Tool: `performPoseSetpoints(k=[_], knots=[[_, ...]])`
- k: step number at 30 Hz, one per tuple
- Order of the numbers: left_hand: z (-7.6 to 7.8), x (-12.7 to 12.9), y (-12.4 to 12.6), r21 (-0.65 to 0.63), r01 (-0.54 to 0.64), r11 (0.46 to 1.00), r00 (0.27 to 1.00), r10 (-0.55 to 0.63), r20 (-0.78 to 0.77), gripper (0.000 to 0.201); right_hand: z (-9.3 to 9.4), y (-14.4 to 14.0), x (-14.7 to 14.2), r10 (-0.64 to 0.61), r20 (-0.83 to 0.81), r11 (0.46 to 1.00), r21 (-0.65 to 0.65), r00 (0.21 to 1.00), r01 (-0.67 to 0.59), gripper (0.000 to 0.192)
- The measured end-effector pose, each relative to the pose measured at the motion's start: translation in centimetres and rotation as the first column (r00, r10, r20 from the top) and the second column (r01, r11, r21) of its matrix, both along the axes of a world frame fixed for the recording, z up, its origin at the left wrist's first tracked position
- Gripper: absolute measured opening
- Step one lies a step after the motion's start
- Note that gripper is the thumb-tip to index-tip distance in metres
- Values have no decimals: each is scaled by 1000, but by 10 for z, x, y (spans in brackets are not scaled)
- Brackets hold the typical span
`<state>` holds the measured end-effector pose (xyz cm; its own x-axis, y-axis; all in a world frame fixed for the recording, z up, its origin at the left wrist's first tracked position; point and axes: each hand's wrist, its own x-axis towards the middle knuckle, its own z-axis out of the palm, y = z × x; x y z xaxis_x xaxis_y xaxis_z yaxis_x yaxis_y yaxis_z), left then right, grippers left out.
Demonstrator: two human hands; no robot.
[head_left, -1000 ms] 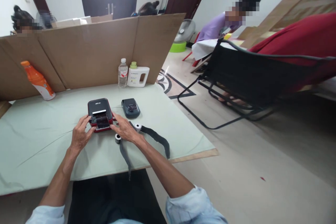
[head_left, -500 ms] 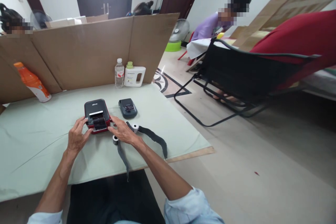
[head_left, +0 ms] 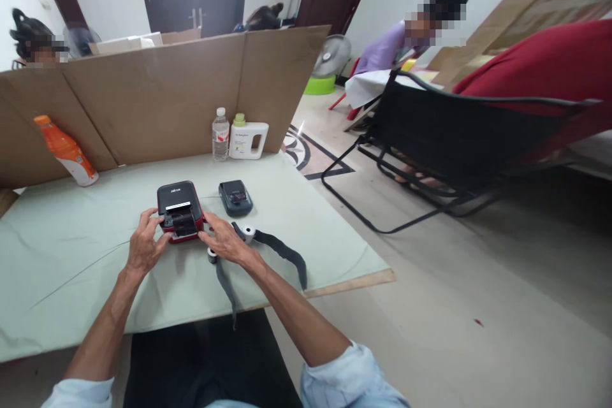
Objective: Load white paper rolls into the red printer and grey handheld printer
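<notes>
A black and red label printer (head_left: 178,195) lies on the table, with a dark strip showing at its near end. My left hand (head_left: 145,243) holds its left side, thumb at the front corner and fingers along the edge. On the opposite side, my right hand (head_left: 224,240) grips the right edge, its thumb near the front corner. A smaller dark handheld device (head_left: 235,197) rests to the right of the printer. Beside and below my right hand are a white-cored roll (head_left: 248,233) and a smaller roll (head_left: 212,255), each with a dark strip trailing from it.
A cardboard screen (head_left: 162,102) stands along the table's (head_left: 86,229) far side. Before it are an orange bottle (head_left: 67,152), a clear water bottle (head_left: 220,135) and a white jug (head_left: 247,139). A black folding chair (head_left: 430,134) stands on the floor at right. Other people sit beyond.
The view has shifted slightly, so the table and things appear a little further right. Both hands stay on the label printer.
</notes>
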<state>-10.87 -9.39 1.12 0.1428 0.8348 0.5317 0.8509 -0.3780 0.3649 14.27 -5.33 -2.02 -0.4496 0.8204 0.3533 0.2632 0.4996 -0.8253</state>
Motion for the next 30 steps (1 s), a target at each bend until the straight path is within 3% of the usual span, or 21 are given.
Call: performPoseSetpoints(k=[12,20,25,30], knots=[[2,0,-1,-31,-51,998,999,51,1,32,13,-5,1,-1,54,1000,-15,999,1,51],[11,1,5,-11,38,999,999,-38,-29,41,9,-1,1,-27,58,1000,11,998,26,59],[17,9,15,60,102,993,991,-96,-92,43,12,4,1,-98,132,982,174,986,74,78],[23,17,32,89,175,981,984,-172,-34,23,22,18,-8,-157,191,940,331,969,87,69]])
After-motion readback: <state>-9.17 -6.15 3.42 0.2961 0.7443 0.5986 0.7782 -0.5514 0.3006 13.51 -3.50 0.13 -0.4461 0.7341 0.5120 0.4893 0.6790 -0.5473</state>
